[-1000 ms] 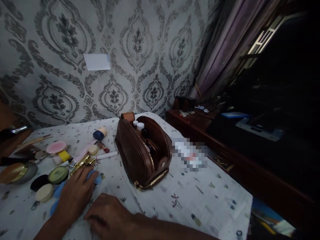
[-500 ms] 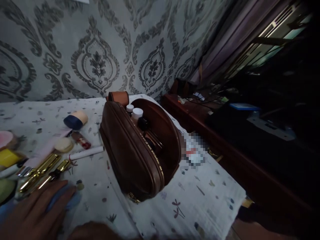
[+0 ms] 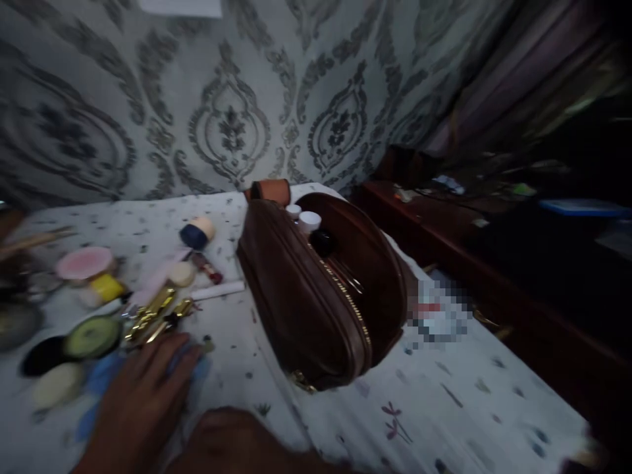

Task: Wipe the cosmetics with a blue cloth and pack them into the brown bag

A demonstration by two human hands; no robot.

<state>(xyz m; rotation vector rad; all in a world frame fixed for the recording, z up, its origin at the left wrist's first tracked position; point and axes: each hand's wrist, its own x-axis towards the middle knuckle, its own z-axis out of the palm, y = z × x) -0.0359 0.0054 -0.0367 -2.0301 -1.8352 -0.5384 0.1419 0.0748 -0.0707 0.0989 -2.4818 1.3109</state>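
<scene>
My left hand (image 3: 148,395) lies on the printed cloth at the lower left, fingers stretched forward over a soft-looking blue thing (image 3: 101,375). Just beyond its fingertips are gold tubes (image 3: 153,309). What looks like my right hand (image 3: 232,438) shows only as a dark rounded shape at the bottom edge, its fingers hidden. A brown makeup bag (image 3: 296,303) stands unzipped to the right of both. Inside it are a white-capped bottle (image 3: 309,222), a smaller white cap (image 3: 293,211) and a black round item (image 3: 322,242).
Left of the bag lie a navy-and-beige sponge (image 3: 197,232), a red tube (image 3: 207,268), a white pen-like stick (image 3: 217,290), a pink round item (image 3: 85,263), a yellow item (image 3: 107,288) and a green round compact (image 3: 93,336). A patterned wall stands behind; dark wooden furniture (image 3: 419,217) is right.
The view has swung left, so the bag and cosmetics appear farther right and more items show at left. My left hand stays by the blue thing; the dark shape at the bottom shows more.
</scene>
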